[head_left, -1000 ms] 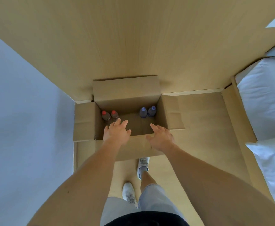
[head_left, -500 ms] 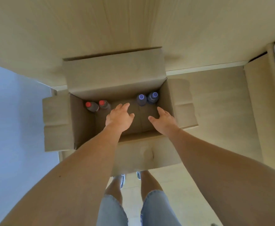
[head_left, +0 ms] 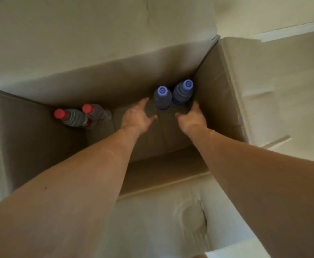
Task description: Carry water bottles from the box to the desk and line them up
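Note:
An open cardboard box (head_left: 214, 94) fills the view, seen from above. Two blue-capped bottles stand upright in its far right corner: one (head_left: 162, 98) on the left, the other (head_left: 182, 93) against the right wall. Two red-capped bottles (head_left: 72, 117) (head_left: 96, 112) stand in the far left corner. Both my arms reach down inside the box. My left hand (head_left: 136, 116) is open, its fingers just left of the nearer blue-capped bottle. My right hand (head_left: 192, 117) is open too, just below and right of the blue-capped pair. Neither hand holds a bottle.
The box's flaps are folded outward: a far flap (head_left: 96, 34), a right flap (head_left: 260, 90) and a near flap (head_left: 161, 220). A pale wooden surface (head_left: 264, 12) lies beyond the box at top right.
My view has dropped close over the box, and both hands have gone deeper inside, shifting right toward the blue-capped bottles. The bottles have not moved.

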`<act>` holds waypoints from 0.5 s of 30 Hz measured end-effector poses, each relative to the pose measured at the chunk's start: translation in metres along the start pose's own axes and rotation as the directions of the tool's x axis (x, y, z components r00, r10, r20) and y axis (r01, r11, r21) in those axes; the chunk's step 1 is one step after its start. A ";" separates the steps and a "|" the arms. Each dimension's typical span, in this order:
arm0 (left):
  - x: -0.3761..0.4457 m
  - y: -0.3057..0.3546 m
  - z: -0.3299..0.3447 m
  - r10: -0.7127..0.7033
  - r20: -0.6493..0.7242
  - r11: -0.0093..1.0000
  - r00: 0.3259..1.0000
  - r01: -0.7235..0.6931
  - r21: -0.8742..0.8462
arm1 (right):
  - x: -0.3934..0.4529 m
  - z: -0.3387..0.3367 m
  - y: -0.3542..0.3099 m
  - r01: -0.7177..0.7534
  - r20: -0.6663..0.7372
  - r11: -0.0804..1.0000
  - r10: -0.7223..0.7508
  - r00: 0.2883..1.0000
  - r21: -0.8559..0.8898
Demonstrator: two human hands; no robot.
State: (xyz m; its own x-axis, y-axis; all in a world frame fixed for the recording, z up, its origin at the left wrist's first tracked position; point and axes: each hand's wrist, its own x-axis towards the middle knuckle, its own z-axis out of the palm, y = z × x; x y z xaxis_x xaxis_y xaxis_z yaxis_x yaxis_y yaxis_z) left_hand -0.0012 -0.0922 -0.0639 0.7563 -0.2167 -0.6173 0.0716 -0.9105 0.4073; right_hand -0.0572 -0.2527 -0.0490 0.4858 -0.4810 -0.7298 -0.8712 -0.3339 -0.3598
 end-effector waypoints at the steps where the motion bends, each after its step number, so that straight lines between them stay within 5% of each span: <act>1: 0.008 -0.001 0.006 0.020 -0.004 1.000 1.000 -0.020 -0.010 | 0.007 0.006 0.000 0.019 -0.033 0.999 -0.018 0.999 0.032; 6: 0.038 0.001 0.028 0.075 -0.058 0.990 0.995 -0.081 -0.115 | 0.032 0.021 -0.003 0.191 -0.236 0.977 -0.163 0.958 0.100; 15: 0.059 0.012 0.051 0.019 -0.184 0.941 0.983 -0.080 -0.330 | 0.044 0.029 -0.003 0.268 -0.380 0.951 -0.193 0.905 0.154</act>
State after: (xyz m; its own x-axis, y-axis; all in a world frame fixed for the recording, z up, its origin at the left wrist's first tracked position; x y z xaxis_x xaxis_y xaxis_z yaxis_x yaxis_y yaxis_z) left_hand 0.0117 -0.1342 -0.1297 0.8642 -0.1659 -0.4750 0.2212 -0.7226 0.6549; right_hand -0.0354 -0.2500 -0.0970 0.6346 -0.6785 -0.3700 -0.7095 -0.3215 -0.6271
